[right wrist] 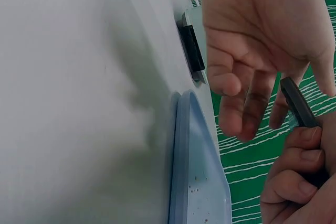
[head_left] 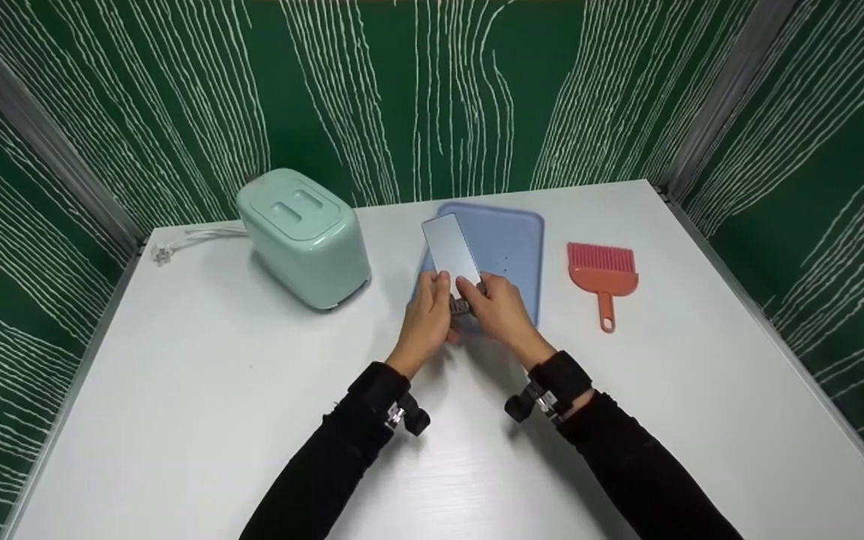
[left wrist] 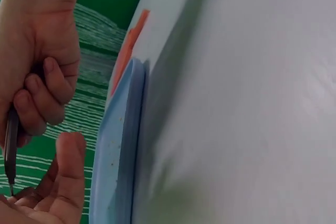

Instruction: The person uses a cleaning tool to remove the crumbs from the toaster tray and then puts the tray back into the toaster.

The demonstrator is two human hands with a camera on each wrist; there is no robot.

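Observation:
My right hand [head_left: 503, 311] grips a crumb tray [head_left: 451, 247], a flat, pale rectangular plate with a dark grey ridged end. Its fingers [left wrist: 44, 98] are curled round that dark end. My left hand [head_left: 424, 311] is at the tray's left side, touching it, with loosely extended fingers [right wrist: 252, 103]. Both hands are over the near part of a light blue serving tray [head_left: 511, 232], which lies on the white table. Small dark crumbs [right wrist: 197, 188] are scattered on the blue tray. The crumb tray's plate tilts up and away from me.
A mint green toaster [head_left: 312, 247] stands at the left, its white cord and plug [head_left: 162, 255] trailing to the table's back left corner. An orange-red brush [head_left: 604, 281] lies to the right of the blue tray. Green walls with white lines [head_left: 372, 97] enclose the table.

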